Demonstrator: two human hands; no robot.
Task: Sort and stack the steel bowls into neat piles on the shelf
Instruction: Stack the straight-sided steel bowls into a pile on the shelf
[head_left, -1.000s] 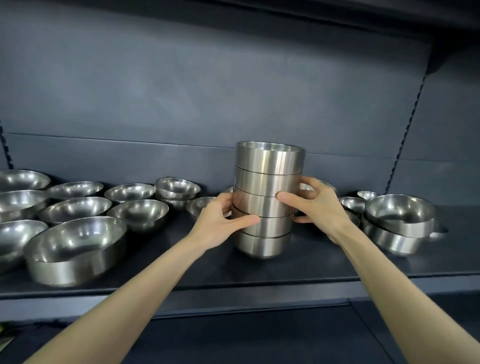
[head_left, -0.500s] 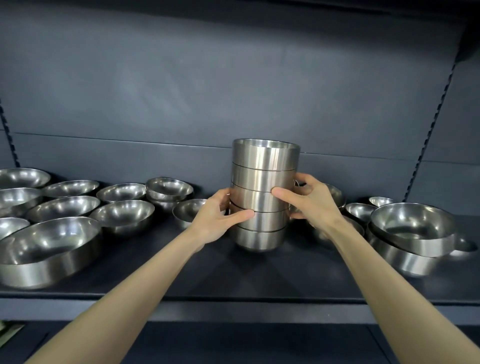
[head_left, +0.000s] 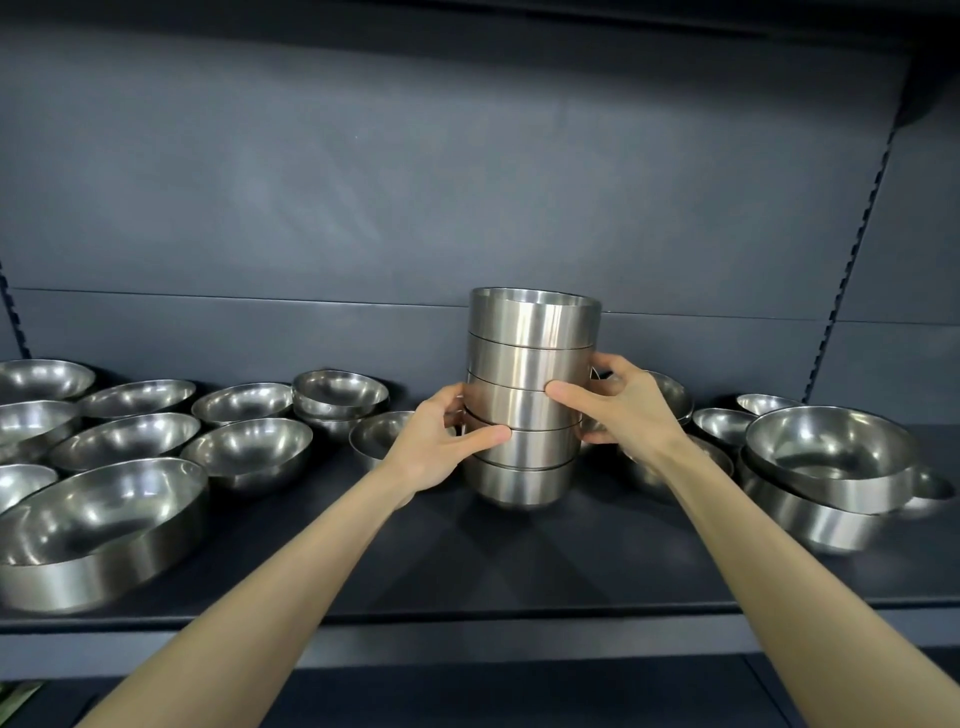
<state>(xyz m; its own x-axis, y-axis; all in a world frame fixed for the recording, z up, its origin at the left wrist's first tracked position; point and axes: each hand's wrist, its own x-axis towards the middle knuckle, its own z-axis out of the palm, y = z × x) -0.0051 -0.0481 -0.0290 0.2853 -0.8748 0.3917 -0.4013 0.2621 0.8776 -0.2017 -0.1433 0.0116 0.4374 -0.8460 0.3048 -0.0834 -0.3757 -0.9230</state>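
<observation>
Two hands (head_left: 431, 447) (head_left: 623, 410) round bowl stack (head_left: 532, 332)

Open shelf (head_left: 519, 571) in front of the tall bowl stack (head_left: 530, 332); loose bowls (head_left: 244, 452) crowd its left, nested bowls (head_left: 831, 452) its right.

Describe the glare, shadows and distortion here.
Head view: sharp; glare streaks run down the stack of bowls and dot the big left bowl; faint shadows fan over the shelf before it; the wide lens bends the slotted upright at right.

A dark shelf (head_left: 597, 566) bears loose steel bowls (head_left: 249, 452) and a stack (head_left: 530, 400).
</observation>
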